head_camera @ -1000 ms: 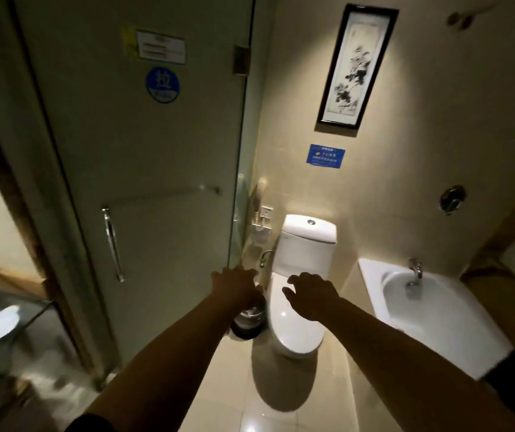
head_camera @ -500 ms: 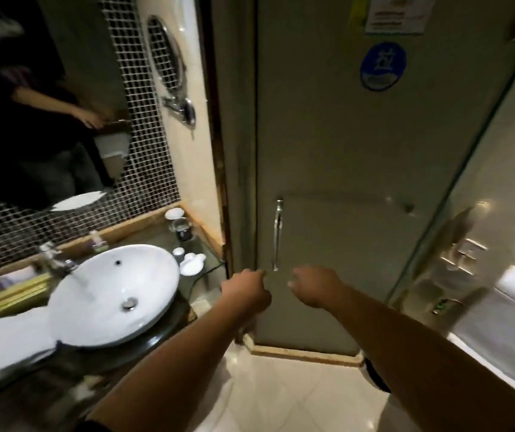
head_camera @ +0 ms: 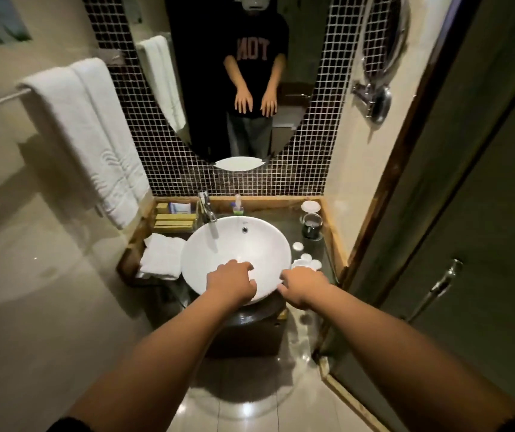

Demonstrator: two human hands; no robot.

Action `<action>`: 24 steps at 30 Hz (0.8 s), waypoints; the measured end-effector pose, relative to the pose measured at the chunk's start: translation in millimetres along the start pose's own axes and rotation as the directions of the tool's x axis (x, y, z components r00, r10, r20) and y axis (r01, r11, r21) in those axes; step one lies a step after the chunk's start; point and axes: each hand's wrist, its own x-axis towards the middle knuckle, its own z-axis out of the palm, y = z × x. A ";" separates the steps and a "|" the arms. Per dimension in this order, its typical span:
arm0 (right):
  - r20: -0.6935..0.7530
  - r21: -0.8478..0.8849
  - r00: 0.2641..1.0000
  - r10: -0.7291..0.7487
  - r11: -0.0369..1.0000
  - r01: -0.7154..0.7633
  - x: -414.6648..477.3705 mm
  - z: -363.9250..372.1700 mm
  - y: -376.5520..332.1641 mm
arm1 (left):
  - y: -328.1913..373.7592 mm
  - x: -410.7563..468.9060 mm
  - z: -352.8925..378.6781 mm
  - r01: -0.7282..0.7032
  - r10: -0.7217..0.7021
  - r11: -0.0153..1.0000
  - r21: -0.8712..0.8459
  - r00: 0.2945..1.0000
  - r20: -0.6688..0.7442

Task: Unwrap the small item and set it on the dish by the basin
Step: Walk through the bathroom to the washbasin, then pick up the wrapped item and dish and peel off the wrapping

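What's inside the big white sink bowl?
The white basin shows only a small overflow hole near its back wall. The left hand hovers over the front part, covering the bottom, so the drain is hidden.

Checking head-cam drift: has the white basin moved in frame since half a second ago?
Yes, in frame only: the white basin went from lower left to centre, staying by its tap. The camera turned left.

Left hand [head_camera: 230, 284] covering basin [head_camera: 219, 244] front rim; right hand [head_camera: 304, 286] hiding part of small white dish [head_camera: 301, 263], lower centre. Curled fingers hiding palms. Upper-right round mirror [head_camera: 384, 32] running off frame top.
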 end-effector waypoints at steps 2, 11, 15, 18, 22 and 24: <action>0.026 -0.019 0.999 -0.027 0.999 0.028 26.2 -8.8 -19.7 | -20.3 18.1 -3.0 0.033 -0.033 0.999 -0.016 0.999 -0.009; -0.036 -0.107 0.999 -0.034 0.994 0.030 118.6 -37.8 -65.5 | -75.5 102.2 -20.5 -0.047 0.047 0.999 -0.013 0.998 0.036; -0.030 -0.108 0.999 -0.030 0.994 0.027 140.3 -28.8 -65.9 | -83.4 132.5 -11.3 -0.068 0.069 0.998 -0.016 0.993 0.096; 0.020 -0.099 1.000 -0.018 0.995 0.020 161.3 -18.4 -58.8 | -83.9 155.5 2.4 -0.082 0.082 0.997 -0.009 0.985 0.155; 0.085 -0.055 0.996 -0.003 0.998 0.008 203.8 -7.6 -41.3 | -82.5 197.4 18.1 -0.072 0.075 0.997 -0.020 0.977 0.199; 0.117 -0.028 0.993 -0.008 1.000 0.011 225.1 -3.9 -34.0 | -84.6 214.2 23.9 -0.047 0.048 0.999 -0.007 0.972 0.231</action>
